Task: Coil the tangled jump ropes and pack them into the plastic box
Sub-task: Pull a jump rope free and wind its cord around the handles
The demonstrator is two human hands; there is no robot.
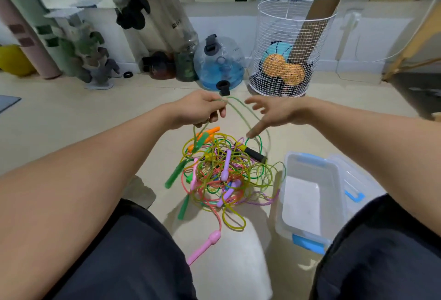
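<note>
— Tangled jump ropes [222, 175], a heap of thin yellow, green, pink and purple plastic cords with slim handles, lie on the pale tiled floor [71, 118] between my knees, just left of the clear plastic box with light blue latches [310, 194]. The box stands open and I see only its white bottom inside.

— And your hands?

— My left hand [200, 108] is raised above the heap, fingers curled round a thin green cord [241, 111]; that grip is holding the cord, which arcs over to the right and drops back toward the heap. Two long green handles [176, 173] hang below that hand, over the heap's left edge. My right hand [274, 113] hovers beside it with the fingers spread wide and holding nothing; one fingertip points down near the cord's loop, though I cannot tell whether it touches.

— Anything else in the heap?

— An orange handle [207, 132] at the far side, a black and yellow handle [253, 153] toward the right, and a pink handle [205, 247] trailing out nearest me.

— Beyond it?

— A round clear water jug with blue liquid [219, 63] and a white wire mesh basket [291, 37] holding an orange ball stand by the wall.
</note>
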